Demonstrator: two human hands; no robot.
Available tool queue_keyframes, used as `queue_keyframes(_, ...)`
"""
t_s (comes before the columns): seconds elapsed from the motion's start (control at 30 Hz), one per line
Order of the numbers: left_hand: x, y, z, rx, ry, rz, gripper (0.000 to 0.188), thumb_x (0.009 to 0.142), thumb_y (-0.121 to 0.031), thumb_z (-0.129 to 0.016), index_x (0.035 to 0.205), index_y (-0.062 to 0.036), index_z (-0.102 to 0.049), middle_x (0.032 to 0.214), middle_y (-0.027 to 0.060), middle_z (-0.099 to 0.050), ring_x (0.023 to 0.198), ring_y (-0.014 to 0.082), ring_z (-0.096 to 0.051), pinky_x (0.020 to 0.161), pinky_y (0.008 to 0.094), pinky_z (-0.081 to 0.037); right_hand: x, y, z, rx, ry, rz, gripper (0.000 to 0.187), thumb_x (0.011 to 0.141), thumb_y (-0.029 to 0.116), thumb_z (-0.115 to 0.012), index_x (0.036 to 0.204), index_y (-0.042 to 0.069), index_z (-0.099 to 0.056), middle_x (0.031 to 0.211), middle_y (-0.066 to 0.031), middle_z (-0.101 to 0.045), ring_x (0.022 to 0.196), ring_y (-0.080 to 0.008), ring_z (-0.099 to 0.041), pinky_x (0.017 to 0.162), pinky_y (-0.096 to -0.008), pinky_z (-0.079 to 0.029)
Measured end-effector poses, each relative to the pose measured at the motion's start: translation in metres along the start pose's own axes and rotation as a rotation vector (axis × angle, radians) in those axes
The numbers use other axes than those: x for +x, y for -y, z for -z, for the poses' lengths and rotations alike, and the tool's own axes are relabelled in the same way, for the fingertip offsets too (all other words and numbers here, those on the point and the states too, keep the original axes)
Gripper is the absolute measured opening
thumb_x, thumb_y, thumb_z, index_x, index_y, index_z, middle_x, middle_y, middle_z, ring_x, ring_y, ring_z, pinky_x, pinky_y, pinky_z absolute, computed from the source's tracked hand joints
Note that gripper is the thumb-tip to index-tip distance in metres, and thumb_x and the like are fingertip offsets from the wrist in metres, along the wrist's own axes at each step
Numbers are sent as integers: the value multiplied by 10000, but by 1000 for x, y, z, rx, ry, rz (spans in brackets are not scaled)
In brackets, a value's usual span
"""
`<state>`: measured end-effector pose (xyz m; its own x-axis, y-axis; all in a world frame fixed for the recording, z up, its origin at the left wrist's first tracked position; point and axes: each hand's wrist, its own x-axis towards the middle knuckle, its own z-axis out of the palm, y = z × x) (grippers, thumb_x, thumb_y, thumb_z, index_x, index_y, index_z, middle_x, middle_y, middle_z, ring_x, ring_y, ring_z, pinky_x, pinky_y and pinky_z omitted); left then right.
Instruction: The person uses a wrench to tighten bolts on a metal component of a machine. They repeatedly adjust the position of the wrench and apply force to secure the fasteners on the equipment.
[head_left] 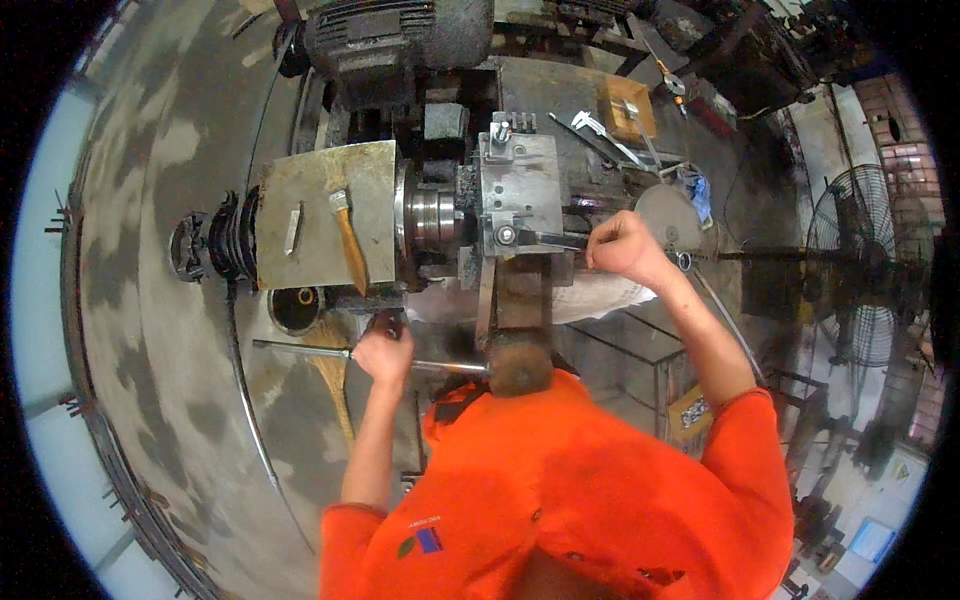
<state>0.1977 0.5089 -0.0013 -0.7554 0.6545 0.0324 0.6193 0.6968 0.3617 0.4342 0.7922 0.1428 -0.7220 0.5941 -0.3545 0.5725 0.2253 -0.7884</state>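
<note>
I stand at a lathe with a metal tool post block (522,180) near the middle. A dark bar-like handle (553,240) reaches right from the bolt at the block's near corner. My right hand (622,246) is closed around its outer end. Left of the block, a shiny round workpiece (432,218) with ridges sits at the spindle. My left hand (383,352) is closed below the headstock (300,262), with something dark at its fingers that I cannot make out. A bright metal rod (300,346) runs past that hand; whether it is gripped is unclear.
A brush (350,250) with a wooden handle and a small metal bar (293,228) lie on the headstock. To the far right are calipers (600,135), an open box (628,108) and a blue rag (697,190). A large fan (855,250) stands at the right.
</note>
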Motion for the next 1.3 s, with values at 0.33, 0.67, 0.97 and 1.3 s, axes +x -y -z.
queue_keyframes(0.33, 1, -1, 2, -35, 51, -47, 192, 707, -236, -626, 875, -156, -671, 727, 98, -655, 654, 308, -631, 570, 416, -493, -11, -7, -13, 68, -44, -2, 204, 648, 183, -575, 640, -1, -664, 529, -57, -578, 519, -95, -503, 506, -268, -398)
queue_keyframes(0.67, -1, -4, 3, -33, -25, -73, 177, 714, -247, -630, 858, -153, -672, 678, 107, -650, 620, 318, -628, 559, 425, -495, -19, -1, -17, 61, -61, -17, 221, 640, 199, -573, 655, -1, -666, 551, -53, -591, 538, -99, -526, 537, -269, -426)
queue_keyframes(0.97, -1, -4, 4, 40, 0, -55, 149, 723, -246, -617, 827, -148, -659, 702, 129, -651, 637, 337, -625, 569, 441, -491, -23, -2, -22, 52, -70, -37, 225, 641, 196, -565, 675, 5, -677, 556, -60, -596, 542, -107, -531, 545, -268, -431)
queue_keyframes(1.3, 0, -3, 3, 23, 31, -27, 162, 728, -255, -613, 838, -146, -662, 739, 116, -663, 664, 333, -633, 593, 436, -499, -30, 3, -28, 106, -108, -28, 187, 639, 134, -544, 669, 2, -674, 580, -28, -603, 573, -82, -522, 549, -245, -417)
